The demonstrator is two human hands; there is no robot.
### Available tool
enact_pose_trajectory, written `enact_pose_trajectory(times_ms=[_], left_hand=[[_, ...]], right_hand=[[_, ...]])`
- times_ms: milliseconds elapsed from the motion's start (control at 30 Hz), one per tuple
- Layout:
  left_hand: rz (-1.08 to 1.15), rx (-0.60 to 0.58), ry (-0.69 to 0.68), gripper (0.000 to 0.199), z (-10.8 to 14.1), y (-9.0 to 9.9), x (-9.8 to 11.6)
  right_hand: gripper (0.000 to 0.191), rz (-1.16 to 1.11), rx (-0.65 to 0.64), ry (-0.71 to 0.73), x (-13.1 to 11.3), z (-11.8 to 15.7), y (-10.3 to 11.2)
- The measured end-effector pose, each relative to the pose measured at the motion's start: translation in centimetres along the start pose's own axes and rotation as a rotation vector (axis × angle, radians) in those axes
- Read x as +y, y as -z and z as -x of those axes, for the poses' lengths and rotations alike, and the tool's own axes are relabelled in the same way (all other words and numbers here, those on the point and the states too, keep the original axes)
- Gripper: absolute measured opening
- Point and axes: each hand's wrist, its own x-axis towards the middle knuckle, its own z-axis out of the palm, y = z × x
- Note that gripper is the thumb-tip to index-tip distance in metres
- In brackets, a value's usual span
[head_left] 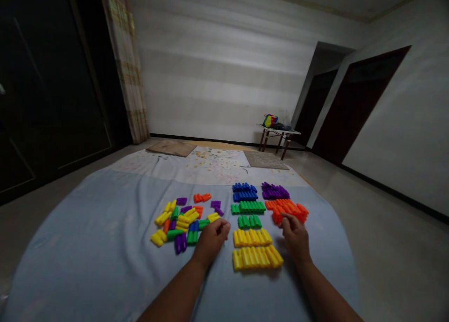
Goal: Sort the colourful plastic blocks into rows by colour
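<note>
near edge: blue cloth (105, 266), wrinkled at left; both forearms reach in over it.

nearest set: yellow row (256, 258), its right-end pieces leaning; a second yellow row (251, 237) just beyond.

left hand (213, 232) between the yellow rows and a mixed heap, just beside the heap's right side. left grip: fingers curled in together; cannot tell if anything is inside.

right hand (294, 232) right of the yellow rows, fingertips at the near edge of the orange pieces (289, 208). right grip: fingers bent; cannot tell whether apart or clamped on a piece.

heap (183, 223), left of the rows: yellow, green, purple, orange, blue, lying at mixed angles; orange pair (202, 198) at its far side.

beyond the yellow: two green rows (249, 222), then two blue rows (244, 195). purple pieces (275, 191) right of the blue, beyond the orange.

farther: white floral cloth (217, 165); brown mat (171, 148) left, grey mat (265, 160) right.

farthest: small table (294, 133) with a bright bag (270, 120); pale wall (224, 69), curtain (128, 69) at left.
</note>
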Motion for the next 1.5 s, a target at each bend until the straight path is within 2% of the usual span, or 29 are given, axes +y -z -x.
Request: enact_pose_trajectory(times_ms=[167, 433, 567, 733, 800, 1000, 1100, 1233, 1333, 1500], left_hand=[[-0.071, -0.009, -0.022, 0.032, 0.3, -0.3, -0.2], [-0.195, -0.050, -0.058, 0.028, 0.8, -0.3, 0.0], [-0.244, -0.076, -0.099, 0.028, 1.0, 0.2, 0.4], [-0.314, -0.047, -0.148, 0.027, 1.1, 0.7, 1.0], [-0.377, -0.003, -0.188, 0.027, 1.1, 0.8, 1.2], [-0.716, 0.231, -0.259, 0.027, 0.7, 1.6, 1.2], [-0.924, 0.337, -0.174, 0.033, 0.5, 2.3, 0.5], [-1.101, 0.427, 0.049, 0.047, 0.6, 3.2, -0.8], [-1.084, 0.351, 0.067, 0.050, 0.7, 3.2, -1.3], [-0.898, 0.153, -0.171, 0.047, 0.8, 1.5, -1.3]], right_hand=[[0.034, 0.144, -0.072, 0.088, -0.6, 1.7, 0.1], [0.032, 0.229, -0.119, 0.128, -0.3, 1.7, -0.1], [0.032, 0.207, -0.160, 0.128, -0.1, 1.6, -0.3], [0.032, 0.092, -0.176, 0.081, 0.0, 1.4, -0.2], [0.033, 0.049, -0.175, 0.050, -0.1, 1.3, 0.0], [0.035, -0.081, -0.155, -0.024, -0.4, 1.0, 0.8], [0.035, -0.138, -0.159, -0.032, -0.7, 0.8, 1.0], [0.037, -0.223, -0.218, -0.037, -1.6, 0.4, 1.0], [0.038, -0.276, -0.276, -0.027, -2.6, -0.2, 0.7], [0.035, -0.305, -0.336, -0.006, -4.1, -1.5, -0.6]])
